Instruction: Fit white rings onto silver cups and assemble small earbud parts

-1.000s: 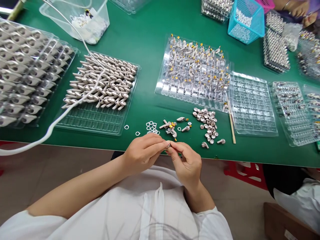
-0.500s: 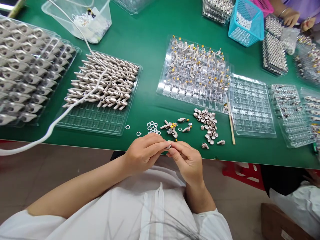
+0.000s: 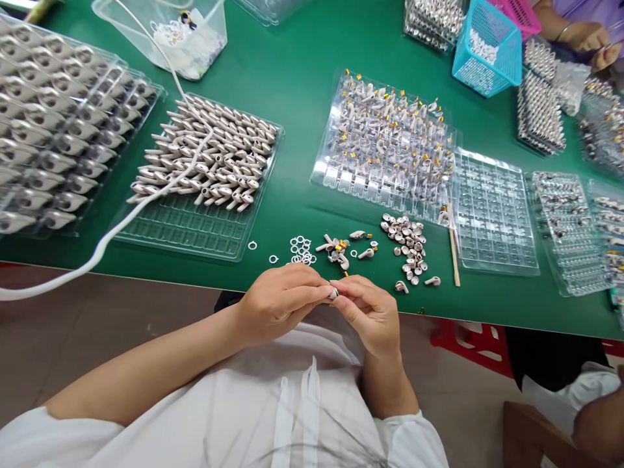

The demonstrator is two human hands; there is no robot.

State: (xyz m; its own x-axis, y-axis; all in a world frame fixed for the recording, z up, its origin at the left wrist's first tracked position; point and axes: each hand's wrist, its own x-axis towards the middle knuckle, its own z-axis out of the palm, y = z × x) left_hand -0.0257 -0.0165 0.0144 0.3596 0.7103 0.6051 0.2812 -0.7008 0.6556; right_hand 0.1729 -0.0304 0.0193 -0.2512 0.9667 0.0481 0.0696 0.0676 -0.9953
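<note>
Between the fingertips of both hands is a small earbud part, pale with a dark edge; most of it is hidden. My left hand pinches it from one side, and my right hand grips it from the other, over the table's front edge. Just beyond the fingers lie white rings and a small heap of earbud housings with yellow flex tabs. Farther right is a pile of beige earbud caps, with two loose earbud pieces in front of it.
A white cable crosses a tray of beige earbud shells. Clear trays and a wooden stick lie to the right. A plastic tub and blue basket stand behind. A co-worker's hands are at far right.
The view has shifted slightly. My fingers have moved a little on the earbud part, and more of its pale surface shows. The co-worker's hands have come closer together.
</note>
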